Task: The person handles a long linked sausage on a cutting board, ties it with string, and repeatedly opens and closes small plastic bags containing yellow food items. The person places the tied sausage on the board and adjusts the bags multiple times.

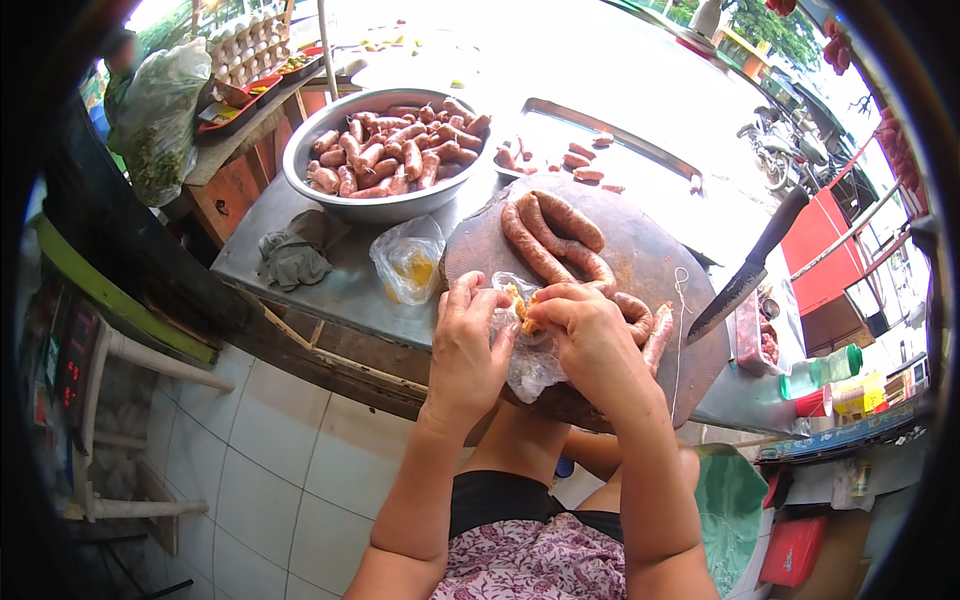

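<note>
Both hands meet over the near edge of a round wooden chopping board (645,235). Between them is a thin see-through plastic bag (537,372) with a crumbly yellow-brown food (516,300) at its mouth. My left hand (466,345) pinches the bag's left side. The fingers of my right hand (592,340) are closed on the food at the opening; its exact shape is partly hidden. Just beyond lies a linked coil of raw sausages (548,245), with one sausage end beside my right wrist. A white string (681,335) trails over the board, and a black-handled knife (745,270) slants with its tip at the board's right side.
A steel basin (297,165) heaped with sausages stands at the back left. Near it are a grey rag (297,250) and a bag with yellow contents (408,268). More sausages lie on a metal tray (610,125) behind. At right sits a plastic tub of meat (755,335).
</note>
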A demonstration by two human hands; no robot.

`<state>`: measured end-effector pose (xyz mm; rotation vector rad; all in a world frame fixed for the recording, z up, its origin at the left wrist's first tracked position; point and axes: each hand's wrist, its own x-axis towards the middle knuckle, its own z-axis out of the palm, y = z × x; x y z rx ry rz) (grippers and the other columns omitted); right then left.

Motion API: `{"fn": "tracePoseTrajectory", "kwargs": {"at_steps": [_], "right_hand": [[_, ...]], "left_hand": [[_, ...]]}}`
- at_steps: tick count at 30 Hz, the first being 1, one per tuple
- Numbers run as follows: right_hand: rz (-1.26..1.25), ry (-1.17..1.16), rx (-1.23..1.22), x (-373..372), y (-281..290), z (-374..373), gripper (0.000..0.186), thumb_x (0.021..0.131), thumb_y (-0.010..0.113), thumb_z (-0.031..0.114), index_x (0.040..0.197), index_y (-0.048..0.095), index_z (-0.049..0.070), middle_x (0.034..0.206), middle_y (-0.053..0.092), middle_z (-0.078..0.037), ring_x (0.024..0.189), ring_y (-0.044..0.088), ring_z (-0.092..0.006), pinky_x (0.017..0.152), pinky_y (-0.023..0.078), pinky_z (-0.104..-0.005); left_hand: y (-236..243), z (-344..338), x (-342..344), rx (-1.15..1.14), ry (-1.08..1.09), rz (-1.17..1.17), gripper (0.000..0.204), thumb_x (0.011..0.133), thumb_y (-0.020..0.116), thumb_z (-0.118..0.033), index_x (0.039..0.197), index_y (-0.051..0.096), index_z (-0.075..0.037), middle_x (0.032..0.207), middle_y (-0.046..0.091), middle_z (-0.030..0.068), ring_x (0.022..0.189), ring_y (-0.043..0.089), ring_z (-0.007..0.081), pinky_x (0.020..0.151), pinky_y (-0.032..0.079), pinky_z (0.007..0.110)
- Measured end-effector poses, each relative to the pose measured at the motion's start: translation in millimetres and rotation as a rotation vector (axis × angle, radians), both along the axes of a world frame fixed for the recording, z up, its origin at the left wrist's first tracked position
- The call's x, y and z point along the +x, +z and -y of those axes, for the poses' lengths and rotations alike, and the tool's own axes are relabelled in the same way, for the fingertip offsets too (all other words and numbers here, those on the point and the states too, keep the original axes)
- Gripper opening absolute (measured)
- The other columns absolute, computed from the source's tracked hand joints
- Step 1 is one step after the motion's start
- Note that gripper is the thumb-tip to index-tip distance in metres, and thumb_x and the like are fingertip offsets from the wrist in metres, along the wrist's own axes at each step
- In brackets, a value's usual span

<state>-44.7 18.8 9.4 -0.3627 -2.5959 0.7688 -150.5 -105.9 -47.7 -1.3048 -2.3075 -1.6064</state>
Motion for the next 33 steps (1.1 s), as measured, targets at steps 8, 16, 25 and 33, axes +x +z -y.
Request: {"fn": "tracePoseTrajectory", "kwargs": {"at_steps": [8,16,25,33], "right_hand": [[0.011,-0.014,-0.023,-7,10,2,0.017,0.085,0.063,-0.002,0.098,0.074,-0.003,0.104,0.067,-0.02,0.098,0.064,-0.0372,0.087,0.05,-0.0419],[0.081,0.109,0.309,-31,5,2,0.007,0.074,0.068,0.004,0.079,0.073,0.002,0.088,0.064,-0.017,0.098,0.061,-0.0351,0.091,0.048,-0.0432],[0.111,0.112,0.447,-30,0,10,0.017,0.075,0.066,0.002,0.088,0.074,0.007,0.091,0.065,-0.011,0.103,0.059,-0.0312,0.096,0.042,-0.0436],[0.081,0.177,0.565,-24,-7,17,0.009,0.081,0.064,0.013,0.087,0.067,0.008,0.089,0.066,-0.008,0.101,0.06,-0.0271,0.104,0.039,-0.0442]], "left_hand": [[6,3,-1,0.023,-0.042,0.184,0.03,0.077,0.054,0.016,0.103,0.059,0.001,0.111,0.057,0.0207,0.108,0.058,0.0411,0.095,0.046,0.046],[12,16,-8,-0.029,-0.071,0.049,0.027,0.074,0.05,0.016,0.091,0.067,0.005,0.107,0.059,0.0184,0.1,0.062,0.0349,0.091,0.05,0.042],[16,28,-16,-0.076,-0.153,0.195,0.01,0.077,0.072,0.002,0.083,0.065,0.006,0.113,0.06,0.0191,0.102,0.063,0.035,0.091,0.05,0.041],[15,30,-13,-0.13,-0.164,0.118,0.021,0.073,0.076,0.003,0.086,0.059,0.005,0.119,0.058,0.0202,0.111,0.059,0.0373,0.096,0.048,0.041]]}}
